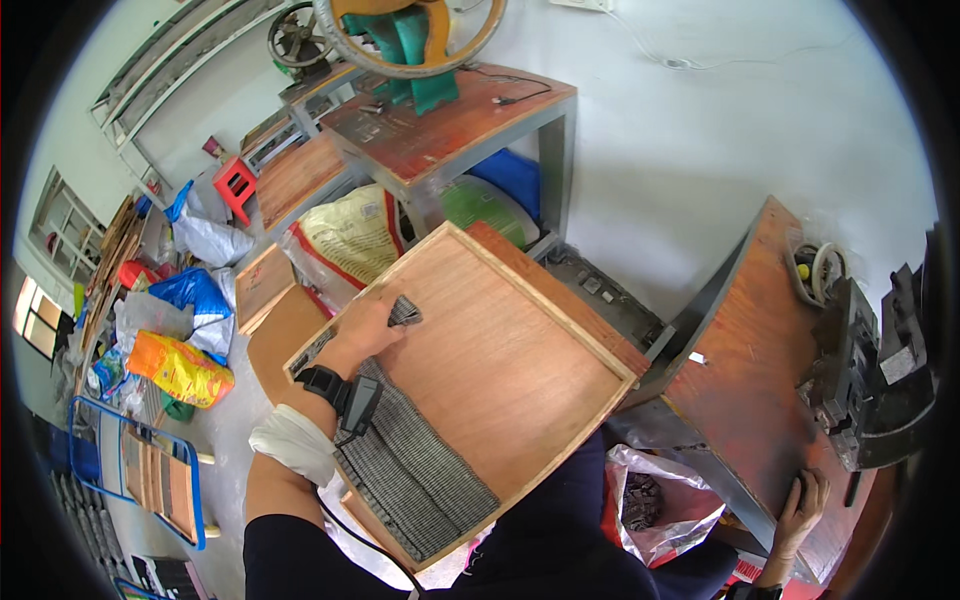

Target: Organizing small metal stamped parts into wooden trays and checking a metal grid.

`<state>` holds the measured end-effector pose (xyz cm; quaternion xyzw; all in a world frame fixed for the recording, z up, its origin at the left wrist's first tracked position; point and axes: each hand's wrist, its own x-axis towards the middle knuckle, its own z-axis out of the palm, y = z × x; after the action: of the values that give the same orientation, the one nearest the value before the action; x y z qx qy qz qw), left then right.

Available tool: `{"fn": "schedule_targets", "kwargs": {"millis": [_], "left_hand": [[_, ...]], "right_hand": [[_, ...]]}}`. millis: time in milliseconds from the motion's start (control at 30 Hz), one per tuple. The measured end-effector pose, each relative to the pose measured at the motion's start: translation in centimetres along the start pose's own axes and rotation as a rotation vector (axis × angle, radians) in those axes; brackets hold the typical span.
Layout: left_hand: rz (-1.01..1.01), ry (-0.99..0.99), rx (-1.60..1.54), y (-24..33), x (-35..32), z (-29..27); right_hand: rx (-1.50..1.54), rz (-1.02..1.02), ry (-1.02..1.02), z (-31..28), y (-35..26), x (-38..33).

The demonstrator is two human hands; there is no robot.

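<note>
A shallow wooden tray (520, 320) with a low rim lies tilted across my lap. Tight rows of thin grey metal pieces (420, 470) line its near-left side. Over the tray's left part, my left hand (368, 325) pinches a small bundle of the same grey pieces (404, 312) between its fingers. A black strapped device with a cable sits on that wrist. Far to the right, my right hand (803, 508) lies on the edge of a reddish-brown workbench (740, 400), its fingers stretched and no object visible under them.
A dark machine (860, 370) stands on the bench at right. Below it, an open silver-lined bag (665, 500) holds dark pieces. A hand press with a large wheel (410, 50) stands on the far table (450, 130). Sacks and a blue-framed chair (195, 490) are at left.
</note>
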<state>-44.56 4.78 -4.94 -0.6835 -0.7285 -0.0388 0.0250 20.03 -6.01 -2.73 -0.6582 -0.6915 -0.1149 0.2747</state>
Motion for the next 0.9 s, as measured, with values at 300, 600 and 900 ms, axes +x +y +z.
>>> {"fn": "schedule_targets", "kwargs": {"millis": [300,600,900], "left_hand": [[-0.226,-0.109,-0.779,8.9,2.1,-3.1],[0.578,-0.175,-0.703,45.5,5.0,-14.9],[0.473,-0.053,-0.521,57.2,4.7,-14.3]], "right_hand": [[0.04,0.026,0.045,-0.6,-2.3,1.8],[0.069,-0.003,0.093,-1.5,-0.8,0.9],[0.167,-0.017,0.079,-1.9,0.3,0.5]]}}
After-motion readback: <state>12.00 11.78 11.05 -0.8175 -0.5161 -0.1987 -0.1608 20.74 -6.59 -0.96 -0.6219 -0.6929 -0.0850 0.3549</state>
